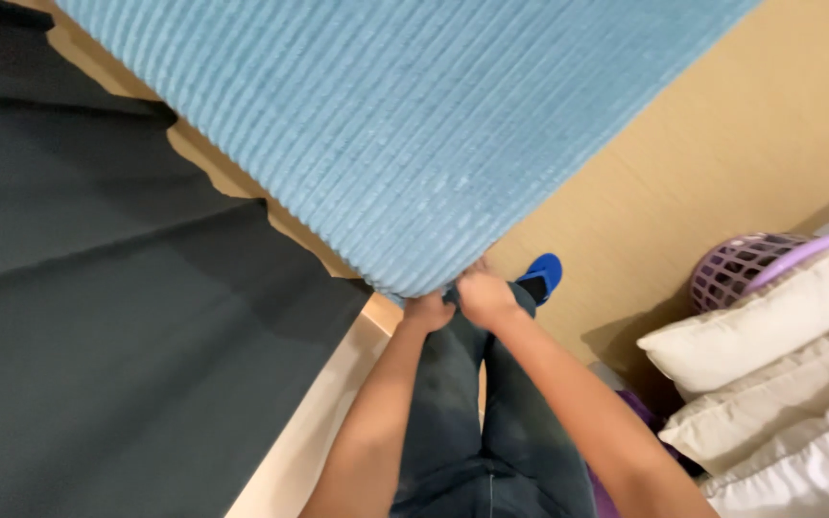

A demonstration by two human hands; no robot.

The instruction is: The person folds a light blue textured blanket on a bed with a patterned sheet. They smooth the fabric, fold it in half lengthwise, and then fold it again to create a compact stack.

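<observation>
Both hands are clamped on the near corner of a ribbed light-blue blanket [386, 125], the left hand [426, 312] and right hand [485, 295] side by side and almost touching, just above the person's knees. The blanket spreads up and away from that corner, over a dark grey sheet [98, 288] on the bed to the left. To my eye, the step goes best with both grips tight and the pull even, well apart from the stacked pillows [769, 384].

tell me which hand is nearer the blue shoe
Right. The right hand grips the blue ribbed cover's corner just beside the blue shoe; the left hand grips farther away.
</observation>
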